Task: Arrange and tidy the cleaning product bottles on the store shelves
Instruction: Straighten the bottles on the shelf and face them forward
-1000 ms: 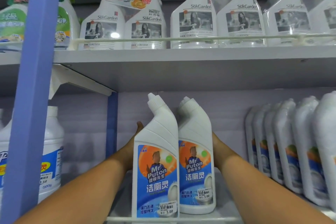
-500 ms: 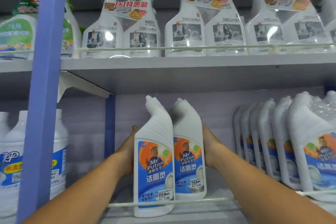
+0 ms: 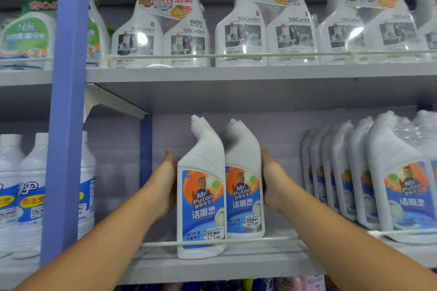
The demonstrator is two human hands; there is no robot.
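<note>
Left hand: the left hand (image 3: 166,179) lay flat against the outer side of the front Mr Puton bottle (image 3: 201,196), fingers straight and pointing up; whether any fingers curled behind the bottle could not be told.
Right hand: the right hand (image 3: 272,182) pressed against the outer side of the rear Mr Puton bottle (image 3: 244,191), palm on the bottle and fingers hidden behind it.
The pair: the two white bent-neck bottles stood upright and touching, squeezed side by side between both hands, labels facing out, the front one nearer the shelf edge and overlapping the other.
Where they stood: on the lower shelf (image 3: 212,267), behind its thin white guard rail (image 3: 160,243), in the gap between the blue upright post (image 3: 68,111) and the row to the right.
Row to the right: more bottles of the same kind (image 3: 369,182) stood packed close, well apart from the held pair.
Left bay: large white jugs with blue labels (image 3: 26,196) stood beyond the post.
Upper shelf: twin packs of SukGarden spray bottles (image 3: 160,30) in clear wrap lined the upper shelf (image 3: 260,73).
</note>
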